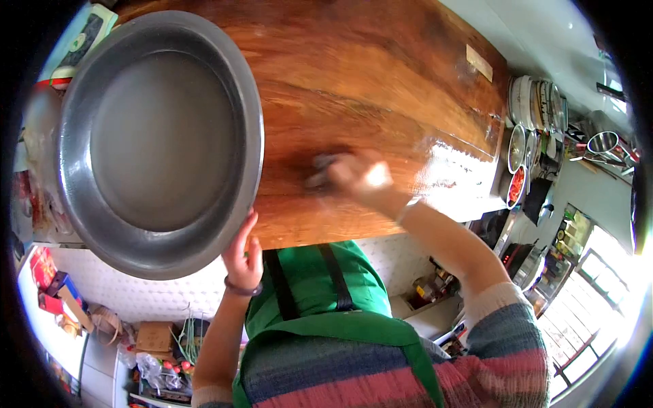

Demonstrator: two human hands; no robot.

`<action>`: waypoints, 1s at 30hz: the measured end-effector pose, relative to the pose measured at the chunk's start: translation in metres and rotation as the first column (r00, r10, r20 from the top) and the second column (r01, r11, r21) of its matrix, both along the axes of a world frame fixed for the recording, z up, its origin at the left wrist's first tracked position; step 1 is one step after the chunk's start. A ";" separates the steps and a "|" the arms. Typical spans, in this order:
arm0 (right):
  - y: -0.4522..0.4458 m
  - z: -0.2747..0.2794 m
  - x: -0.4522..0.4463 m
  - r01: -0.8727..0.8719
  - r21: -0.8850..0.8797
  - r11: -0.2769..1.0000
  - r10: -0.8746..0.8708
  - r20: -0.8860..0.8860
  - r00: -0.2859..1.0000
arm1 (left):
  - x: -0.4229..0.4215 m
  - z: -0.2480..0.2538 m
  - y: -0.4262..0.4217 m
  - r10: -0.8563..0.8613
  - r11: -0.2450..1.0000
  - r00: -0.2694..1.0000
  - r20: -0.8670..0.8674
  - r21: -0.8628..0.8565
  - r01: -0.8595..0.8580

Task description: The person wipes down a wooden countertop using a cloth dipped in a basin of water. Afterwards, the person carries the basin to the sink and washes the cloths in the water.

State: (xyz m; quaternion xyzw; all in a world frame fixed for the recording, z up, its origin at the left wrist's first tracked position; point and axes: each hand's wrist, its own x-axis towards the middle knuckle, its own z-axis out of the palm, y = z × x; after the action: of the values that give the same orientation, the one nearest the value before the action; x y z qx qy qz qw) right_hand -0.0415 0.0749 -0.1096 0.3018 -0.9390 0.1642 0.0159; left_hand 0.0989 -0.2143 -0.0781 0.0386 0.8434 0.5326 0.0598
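Observation:
A large grey metal basin [163, 255] stands at the left on the wooden board [381, 81]. The inside looks an even dull grey; whether water lies in it I cannot tell. My left hand [243, 262] is at the basin's near right edge, fingers closed on the rim. Over the middle of the board, my right hand [354, 175] is smeared by motion. Its fingers press a small dark grey wad [320, 173], like a rag or scouring pad, against the wood. The wood around it shines as if wet.
Stacked dishes [537, 102] stand beyond the board's right end, with a bowl of red pieces [517, 185] nearer. A pale strip [479, 63] lies near the far right corner. Bagged items [44, 163] crowd the basin's left. A cardboard box [156, 338] sits low at left.

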 end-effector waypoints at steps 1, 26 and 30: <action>0.029 -0.014 -0.017 0.202 0.100 0.974 -0.215 0.137 0.967 | 0.005 0.008 -0.014 0.020 1.000 0.999 0.049 0.014 -0.020; -0.115 0.018 -0.040 -0.130 -0.037 0.991 0.121 -0.185 0.975 | 0.006 0.062 -0.171 0.545 0.339 0.511 0.664 0.383 -0.859; -0.070 0.010 -0.106 0.387 0.149 0.910 -0.408 0.161 0.899 | 0.036 0.071 -0.202 0.623 0.297 0.385 0.681 0.250 -0.922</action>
State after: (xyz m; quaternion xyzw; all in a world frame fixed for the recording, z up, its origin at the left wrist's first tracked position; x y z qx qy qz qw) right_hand -0.1471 0.0053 -0.0994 0.0871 -0.9858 0.1320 -0.0570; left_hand 0.1348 -0.4164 -0.0071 -0.5003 0.4862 0.7156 -0.0343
